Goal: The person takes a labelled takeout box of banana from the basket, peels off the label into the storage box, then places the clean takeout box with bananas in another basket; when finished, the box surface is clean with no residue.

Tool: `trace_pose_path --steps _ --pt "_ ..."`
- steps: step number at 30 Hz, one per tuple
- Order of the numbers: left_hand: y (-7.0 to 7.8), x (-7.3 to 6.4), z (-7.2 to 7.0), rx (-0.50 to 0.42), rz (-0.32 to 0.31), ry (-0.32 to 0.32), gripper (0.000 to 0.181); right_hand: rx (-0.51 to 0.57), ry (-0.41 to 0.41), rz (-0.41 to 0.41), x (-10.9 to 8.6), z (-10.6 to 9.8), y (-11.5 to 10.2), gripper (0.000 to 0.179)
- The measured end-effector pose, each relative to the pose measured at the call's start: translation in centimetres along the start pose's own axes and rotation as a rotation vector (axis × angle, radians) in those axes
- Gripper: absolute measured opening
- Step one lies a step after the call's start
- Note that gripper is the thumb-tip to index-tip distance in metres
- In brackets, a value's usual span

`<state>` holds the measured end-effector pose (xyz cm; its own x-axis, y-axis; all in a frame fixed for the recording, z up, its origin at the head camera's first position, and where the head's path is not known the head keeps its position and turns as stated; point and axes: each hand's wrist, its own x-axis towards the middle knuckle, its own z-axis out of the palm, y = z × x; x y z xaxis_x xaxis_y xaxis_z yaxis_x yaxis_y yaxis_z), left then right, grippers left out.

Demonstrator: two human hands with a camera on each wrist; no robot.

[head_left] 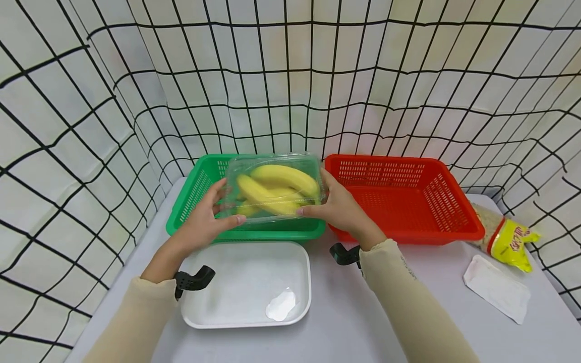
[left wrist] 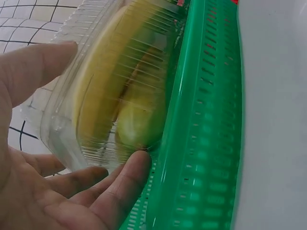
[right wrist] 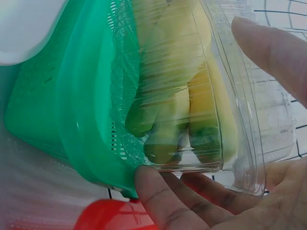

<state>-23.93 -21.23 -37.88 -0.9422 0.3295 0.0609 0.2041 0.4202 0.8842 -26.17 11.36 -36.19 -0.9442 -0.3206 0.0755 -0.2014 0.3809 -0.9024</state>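
A clear plastic clamshell box (head_left: 238, 166) with several yellow bananas (head_left: 286, 176) inside is held up over the green basket (head_left: 272, 235). My left hand (head_left: 202, 220) grips its left end, thumb on the near side and fingers spread under the end. The right end is gripped by my right hand (head_left: 343, 205), with the thumb along the near edge. In the left wrist view, the fingertips touch the ribbed end wall (left wrist: 96, 155) of the box. Greenish banana tips (right wrist: 160, 146) show through the plastic in the right wrist view.
A red basket (head_left: 454, 236) stands right of the green one. In front lies a white tray (head_left: 227, 282) with a shiny patch on it. At the right are a yellow-ended food bag (head_left: 510, 244) and a white packet (head_left: 497, 290). Black netting (head_left: 310, 70) surrounds the table.
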Motion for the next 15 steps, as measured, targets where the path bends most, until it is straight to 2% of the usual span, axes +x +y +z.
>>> trace_pose_path --steps 3,7,10,15 --pt "-0.1 0.1 -0.4 0.018 -0.029 -0.008 0.103 -0.024 -0.003 0.030 0.5 0.4 -0.1 0.098" --pt "-0.3 0.2 -0.9 0.029 -0.069 -0.013 0.105 -0.077 -0.009 0.102 1.0 1.1 -0.5 0.108" --pt "-0.6 0.2 -1.2 0.034 -0.079 -0.019 0.106 -0.117 -0.013 0.147 1.4 1.6 -0.8 0.116" --pt "-1.2 0.4 -1.8 0.034 -0.090 -0.030 0.107 -0.175 -0.022 0.192 2.1 2.5 -1.0 0.119"
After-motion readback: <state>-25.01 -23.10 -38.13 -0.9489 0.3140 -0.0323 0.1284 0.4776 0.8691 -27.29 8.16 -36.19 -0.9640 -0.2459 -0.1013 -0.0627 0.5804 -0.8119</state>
